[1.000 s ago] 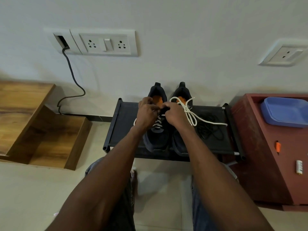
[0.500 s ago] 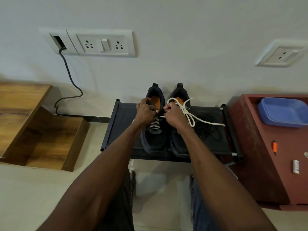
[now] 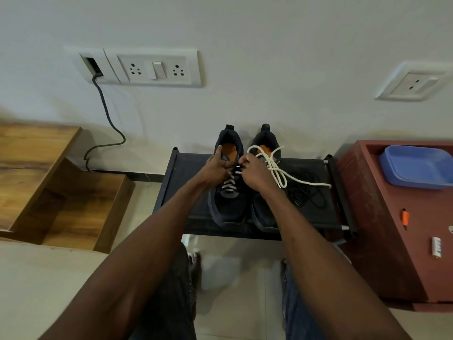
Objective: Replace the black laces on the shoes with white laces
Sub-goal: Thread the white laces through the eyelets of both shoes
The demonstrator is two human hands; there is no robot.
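Now we are well along with the job, we think. Two dark shoes stand side by side on the black rack [image 3: 181, 190], toes toward its front edge and heels at its back edge by the wall. The right shoe [image 3: 263, 214] looks done: its white lace [image 3: 275, 168] is tied in a big bow near the back edge, with one loose end trailing toward the rack's right edge. The left shoe [image 3: 228, 204] has a second white lace [image 3: 229, 185] crossing its lower holes, but the top part is not done yet. Our left hand [image 3: 215, 168] has its fingers curled over the top of this shoe, with one finger on the orange inside; it seems to grip the shoe, but we cannot tell for sure. Our right hand [image 3: 255, 173] has its fingers bent in a pinch at the lace, just beside the left hand. So we still need to thread the top holes and tie a bow. The old black laces [image 3: 306, 190] lie in a loose heap on the rack near its right edge, touching no shoe. On the red cabinet [image 3: 382, 217] beside the rack sits a blue tray [image 3: 416, 168]. We cannot see anything inside it. A little white thing and an orange thing lie on the cabinet too, outside the tray.
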